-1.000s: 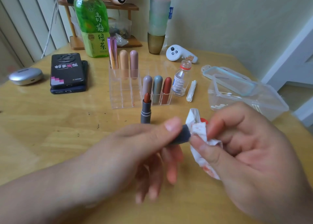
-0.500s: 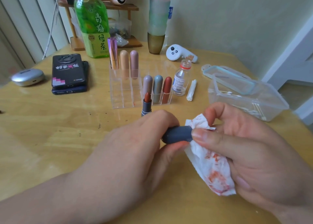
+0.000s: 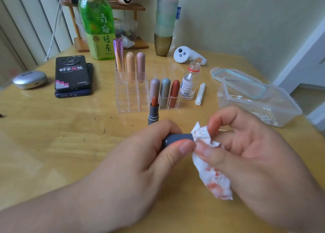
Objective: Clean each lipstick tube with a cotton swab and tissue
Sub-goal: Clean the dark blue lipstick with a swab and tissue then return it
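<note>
Left hand (image 3: 149,155) clamped around a dark grey lipstick cap (image 3: 177,138), held sideways above the wooden table (image 3: 52,136), thumb underneath and fingers curled over the top. Right hand (image 3: 249,150) pinching a crumpled white tissue (image 3: 211,176) smeared with red, thumb and forefinger pressing the bunched end against the cap's open mouth. Just behind the left knuckles, standing upright on the table: an uncapped grey lipstick tube (image 3: 153,113) with its reddish-brown stick exposed. Right behind that, a clear acrylic organizer (image 3: 130,99) holding capped lipsticks: metallic pink, peach and mauve in the back row, then mauve, grey-blue and brick red in the front right slots. Beside the organizer on the right, a small open clear bottle (image 3: 190,81) and a bundle of cotton swabs (image 3: 200,93) lying flat. Further right, a clear plastic box (image 3: 255,100) with more swabs inside, lid resting on top
</note>
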A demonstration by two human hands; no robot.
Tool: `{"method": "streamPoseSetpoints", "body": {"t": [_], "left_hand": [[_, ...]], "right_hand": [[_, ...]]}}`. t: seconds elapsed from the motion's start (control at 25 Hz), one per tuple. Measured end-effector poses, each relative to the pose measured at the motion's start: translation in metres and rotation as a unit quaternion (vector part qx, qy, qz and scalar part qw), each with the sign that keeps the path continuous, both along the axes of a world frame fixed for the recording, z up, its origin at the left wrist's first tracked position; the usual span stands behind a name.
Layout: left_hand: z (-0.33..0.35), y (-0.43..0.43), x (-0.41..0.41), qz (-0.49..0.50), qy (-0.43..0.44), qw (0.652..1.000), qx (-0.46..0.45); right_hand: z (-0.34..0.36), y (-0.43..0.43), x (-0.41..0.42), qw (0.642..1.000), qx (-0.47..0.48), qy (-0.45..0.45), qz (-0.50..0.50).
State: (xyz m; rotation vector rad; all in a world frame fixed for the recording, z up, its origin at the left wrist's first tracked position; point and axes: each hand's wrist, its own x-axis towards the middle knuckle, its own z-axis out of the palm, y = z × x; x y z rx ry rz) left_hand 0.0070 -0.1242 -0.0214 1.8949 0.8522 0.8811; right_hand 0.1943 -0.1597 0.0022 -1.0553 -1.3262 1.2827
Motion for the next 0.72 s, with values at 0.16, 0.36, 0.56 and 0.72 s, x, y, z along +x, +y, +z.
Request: {"method": "streamPoseSetpoints", "body": {"t": [0.16, 0.36, 0.56, 0.72], "left_hand": [[0.028, 0.018, 0.038, 0.086, 0.154, 0.955, 0.238], [-0.009, 0.026, 0.012, 0.062, 0.052, 0.994, 0.072], [0.006, 0.022, -0.001, -0.132, -0.142, 0.876, -0.442], [0.003, 0.009, -0.004, 0.002, 0.031, 0.999, -0.036]], "right_hand": [[0.017, 0.002, 0.003, 0.966, -0.155, 0.204, 0.039], [-0.001, 0.004, 0.005, 0.999, -0.026, 0.040, -0.003], [-0.016, -0.003, 0.000, 0.968, 0.193, -0.142, -0.071], [-0.002, 0.004, 0.001, 0.999, -0.023, 0.003, -0.028]]}}
